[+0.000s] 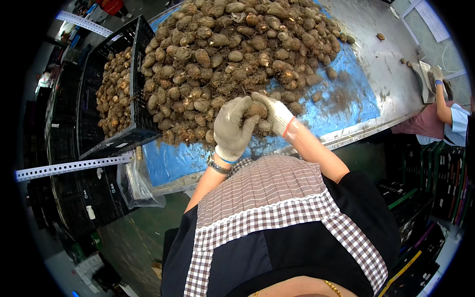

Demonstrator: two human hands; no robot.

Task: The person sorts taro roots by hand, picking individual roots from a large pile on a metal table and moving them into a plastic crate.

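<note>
My left hand [232,126], in a grey-coated work glove, curls its fingers and thumb around a small brown taro corm [257,110]. My right hand [274,112], in a pale knit glove with an orange-red cuff edge, closes on the same corm from the other side. A second corm [263,125] shows just below, between the left thumb and the right palm; whether it is gripped I cannot tell. Both hands are at the near edge of a big heap of hairy taro corms [222,55], piled on a blue plastic sheet [174,163].
A black plastic crate [143,74] of corms stands left of the heap. The sheet covers part of a metal table [393,74]. A perforated metal bar [74,167] juts out at left. Stacked crates [430,178] stand at right, near another person's gloved hand [437,74].
</note>
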